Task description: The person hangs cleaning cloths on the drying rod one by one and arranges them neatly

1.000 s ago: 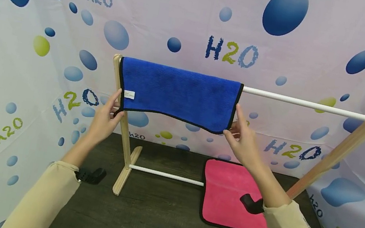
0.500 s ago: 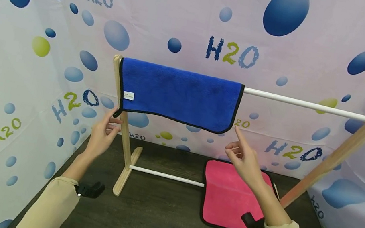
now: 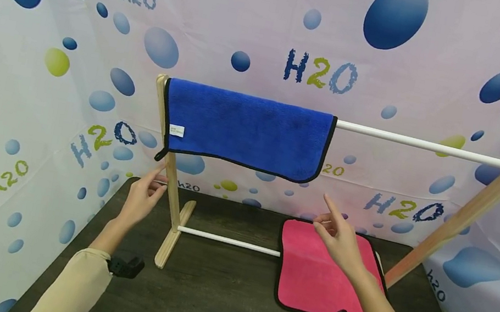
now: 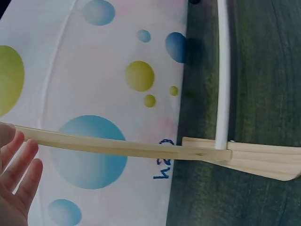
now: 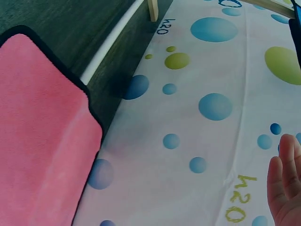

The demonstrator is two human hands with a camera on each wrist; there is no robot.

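Observation:
A blue towel with black edging hangs over the left part of the rack's white top rail. Its small white label shows at the lower left. Below the towel's left corner is my left hand, holding nothing, beside the wooden left post; whether it touches the post I cannot tell. My right hand is in the air below the towel's right corner, its index finger extended and the others bent loosely, with nothing in them. Behind it a pink towel with black edging lies over the rack's low rail.
The rack's right post leans at the right. A wooden foot and the low white rail stand on the dark tabletop. A white backdrop with blue drops encloses the back and sides.
Both hands have let go of the blue towel's lower corners and moved down from it. The towel stays hanging on the rail; the pink towel has not moved.

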